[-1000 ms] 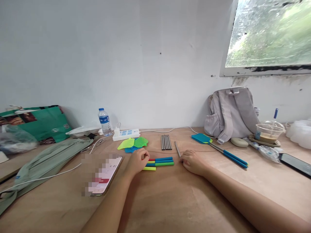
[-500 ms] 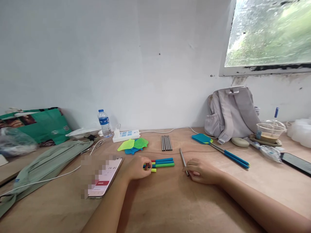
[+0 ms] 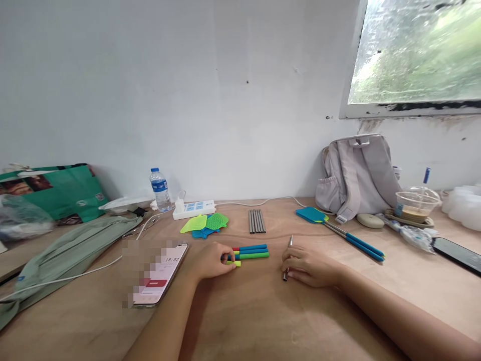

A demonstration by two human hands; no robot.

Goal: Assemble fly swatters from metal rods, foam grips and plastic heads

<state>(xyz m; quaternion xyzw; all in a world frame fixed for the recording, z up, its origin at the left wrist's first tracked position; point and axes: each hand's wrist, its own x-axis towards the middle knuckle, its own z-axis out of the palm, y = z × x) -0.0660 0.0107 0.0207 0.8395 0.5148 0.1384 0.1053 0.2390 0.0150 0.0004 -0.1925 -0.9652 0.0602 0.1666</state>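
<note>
My left hand [image 3: 210,261] rests on the wooden table [image 3: 248,311] with its fingers pinched on the near ends of a bundle of coloured handle sleeves [image 3: 252,251], blue, green, yellow and red. My right hand [image 3: 310,265] holds a thin metal rod [image 3: 288,256] that points away from me, its near tip sticking out below my fingers. Several more metal rods [image 3: 256,221] lie side by side farther back. Mesh swatter heads [image 3: 205,222], yellow, green and blue, lie to their left.
A phone [image 3: 160,273] lies left of my left hand. Finished fly swatters [image 3: 338,231] lie at the right, near a grey backpack [image 3: 356,175], a drink cup [image 3: 415,203] and a second phone [image 3: 456,253]. A power strip [image 3: 194,208], water bottle [image 3: 160,189] and green bags stand at the back left.
My right hand has drawn the metal rod toward me and turned it more upright. My left hand slid back along the coloured sleeves and now pinches their near ends.
</note>
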